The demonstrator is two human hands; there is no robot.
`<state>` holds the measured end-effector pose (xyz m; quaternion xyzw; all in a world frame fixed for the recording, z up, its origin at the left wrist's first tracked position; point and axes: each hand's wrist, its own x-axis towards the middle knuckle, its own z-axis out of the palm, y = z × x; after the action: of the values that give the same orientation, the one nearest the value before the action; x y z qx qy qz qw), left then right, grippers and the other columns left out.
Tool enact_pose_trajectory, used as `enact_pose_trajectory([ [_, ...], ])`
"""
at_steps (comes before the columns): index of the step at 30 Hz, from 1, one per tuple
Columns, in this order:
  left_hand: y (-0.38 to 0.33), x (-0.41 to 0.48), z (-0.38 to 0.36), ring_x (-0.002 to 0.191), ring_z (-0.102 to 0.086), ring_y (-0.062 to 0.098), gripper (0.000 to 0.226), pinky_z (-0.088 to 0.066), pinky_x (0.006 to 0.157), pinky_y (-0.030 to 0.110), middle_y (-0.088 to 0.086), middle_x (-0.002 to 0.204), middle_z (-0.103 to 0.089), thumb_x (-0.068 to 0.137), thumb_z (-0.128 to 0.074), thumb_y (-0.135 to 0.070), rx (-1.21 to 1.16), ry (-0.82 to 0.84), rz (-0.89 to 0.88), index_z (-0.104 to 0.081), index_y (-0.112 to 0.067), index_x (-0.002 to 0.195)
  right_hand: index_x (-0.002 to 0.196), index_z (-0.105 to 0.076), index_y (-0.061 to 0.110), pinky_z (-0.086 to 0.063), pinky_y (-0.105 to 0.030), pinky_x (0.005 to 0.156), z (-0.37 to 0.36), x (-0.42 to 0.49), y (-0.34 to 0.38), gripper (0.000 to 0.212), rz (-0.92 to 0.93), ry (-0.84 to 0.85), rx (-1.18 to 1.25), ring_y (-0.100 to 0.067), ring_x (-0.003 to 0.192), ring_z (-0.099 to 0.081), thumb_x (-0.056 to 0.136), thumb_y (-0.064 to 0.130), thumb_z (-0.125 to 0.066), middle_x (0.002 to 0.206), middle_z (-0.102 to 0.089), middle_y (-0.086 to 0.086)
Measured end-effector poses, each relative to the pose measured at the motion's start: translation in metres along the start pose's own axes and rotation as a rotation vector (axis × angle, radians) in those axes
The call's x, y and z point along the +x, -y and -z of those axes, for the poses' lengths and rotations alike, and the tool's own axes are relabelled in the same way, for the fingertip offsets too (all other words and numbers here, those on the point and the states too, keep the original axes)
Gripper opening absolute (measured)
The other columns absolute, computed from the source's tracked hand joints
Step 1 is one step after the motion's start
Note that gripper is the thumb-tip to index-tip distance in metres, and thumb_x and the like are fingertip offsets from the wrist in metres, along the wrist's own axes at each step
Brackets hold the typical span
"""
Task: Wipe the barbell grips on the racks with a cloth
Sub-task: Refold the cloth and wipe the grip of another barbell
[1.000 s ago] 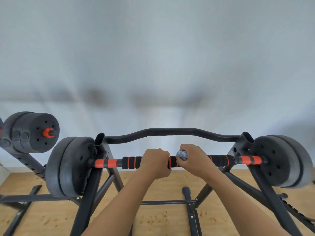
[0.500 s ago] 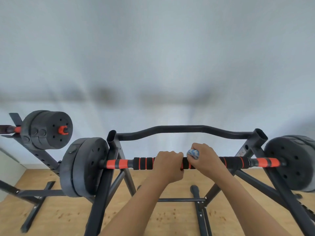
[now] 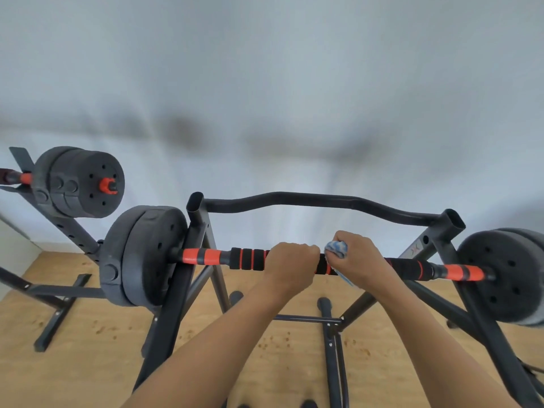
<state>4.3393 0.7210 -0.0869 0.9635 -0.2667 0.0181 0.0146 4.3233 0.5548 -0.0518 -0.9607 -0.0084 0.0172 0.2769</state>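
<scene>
A pale grey-blue wall (image 3: 265, 83) fills the upper half of the frame, plain and blurred, with a faint band of darker smudges running across its middle. Below it lies a light wooden floor (image 3: 88, 363), warm tan and dotted with small brown specks, most thickly around the centre bottom. A black steel rack (image 3: 200, 231) stands on this floor at the centre, its feet spread out toward the lower edge and a curved bar (image 3: 309, 200) joining its two uprights at the top. The barbell (image 3: 206, 256) rests across the rack, running from centre left to centre right, with black weight plates (image 3: 141, 254) at its left end and another set at the right edge of the frame. Its shaft shows orange bands near the plates and a black foam grip (image 3: 250, 257) with thin red rings in the middle. The left hand (image 3: 290, 265) is curled over the foam grip at the centre of the frame, fingers wrapped round it. Just to its right, the right hand (image 3: 357, 260) is clamped on a bunched blue-and-white cloth (image 3: 335, 248), pressing it round the bar; the cloth shows above the thumb and a little under the hand. In the upper left, a second barbell (image 3: 85, 182) sits on a second rack (image 3: 67, 228) near the wall.
</scene>
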Motion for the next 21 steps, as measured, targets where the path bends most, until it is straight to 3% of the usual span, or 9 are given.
enact_pose_trajectory([
  [3,-0.004,-0.008,-0.011,0.045,-0.046,0.014,0.013,-0.043,0.048,0.026,-0.005,0.057,-0.049,0.088,-0.076,-0.017,0.049,-0.057,-0.002,-0.063,-0.018,0.085,0.084,-0.059,0.016,-0.046,-0.025,0.064,-0.002,-0.003,0.002,0.021,-0.010,0.003,-0.015,-0.015,0.072,-0.061,0.096,0.031,-0.066,0.078,-0.065,0.000],
  [5,-0.007,-0.007,-0.003,0.057,-0.051,0.017,0.012,-0.041,0.057,0.030,-0.003,0.066,-0.049,0.091,-0.071,-0.019,0.035,-0.010,-0.020,-0.059,-0.017,0.093,0.083,-0.060,0.015,-0.046,-0.026,0.065,0.000,-0.004,0.003,0.022,-0.026,0.015,-0.018,-0.015,0.072,-0.061,0.095,0.032,-0.066,0.077,-0.065,-0.001],
  [7,-0.002,0.001,0.013,0.066,-0.056,0.019,0.016,-0.044,0.065,0.032,-0.002,0.070,-0.055,0.093,-0.067,-0.028,-0.038,0.167,-0.031,-0.059,-0.014,0.091,0.083,-0.061,0.014,-0.045,-0.025,0.065,0.004,-0.006,0.005,0.022,-0.036,0.042,-0.028,-0.012,0.070,-0.060,0.094,0.032,-0.066,0.078,-0.065,-0.002],
  [10,0.010,0.011,0.032,0.057,-0.070,0.015,0.031,-0.056,0.069,0.031,-0.003,0.062,-0.071,0.088,-0.073,-0.042,-0.241,0.476,0.036,-0.068,-0.013,0.080,0.085,-0.063,0.016,-0.049,-0.027,0.069,0.008,-0.008,0.005,0.020,-0.038,0.089,-0.063,-0.011,0.072,-0.061,0.093,0.034,-0.067,0.081,-0.067,0.000],
  [11,0.011,0.011,0.031,0.056,-0.071,0.014,0.030,-0.057,0.067,0.030,-0.003,0.062,-0.073,0.087,-0.073,-0.042,-0.263,0.504,0.050,-0.070,-0.014,0.079,0.086,-0.063,0.016,-0.050,-0.028,0.070,0.009,-0.009,0.005,0.020,-0.036,0.092,-0.071,-0.012,0.073,-0.062,0.093,0.034,-0.066,0.081,-0.067,-0.001],
  [14,0.003,0.002,0.023,0.057,-0.060,0.016,0.020,-0.044,0.055,0.028,-0.002,0.069,-0.064,0.088,-0.070,-0.035,-0.156,0.293,0.080,-0.063,-0.018,0.083,0.086,-0.062,0.010,-0.048,-0.027,0.068,0.003,-0.011,0.001,0.022,-0.033,0.069,-0.069,-0.017,0.073,-0.061,0.095,0.030,-0.064,0.080,-0.066,-0.005],
  [18,-0.004,-0.014,0.011,0.052,-0.050,0.017,0.012,-0.036,0.054,0.029,-0.003,0.064,-0.054,0.089,-0.067,-0.027,-0.037,0.070,0.052,-0.064,-0.019,0.081,0.086,-0.060,0.007,-0.051,-0.034,0.070,-0.005,-0.009,-0.002,0.026,-0.021,0.057,-0.063,-0.021,0.074,-0.062,0.097,0.031,-0.061,0.078,-0.064,-0.008],
  [21,-0.006,-0.024,-0.005,0.040,-0.035,0.014,0.024,-0.025,0.048,0.027,-0.007,0.051,-0.034,0.085,-0.071,-0.023,0.041,-0.005,0.027,-0.052,-0.020,0.070,0.086,-0.060,0.009,-0.053,-0.036,0.072,-0.005,-0.009,0.000,0.025,-0.021,0.071,-0.061,-0.019,0.073,-0.062,0.097,0.032,-0.062,0.078,-0.064,-0.006],
])
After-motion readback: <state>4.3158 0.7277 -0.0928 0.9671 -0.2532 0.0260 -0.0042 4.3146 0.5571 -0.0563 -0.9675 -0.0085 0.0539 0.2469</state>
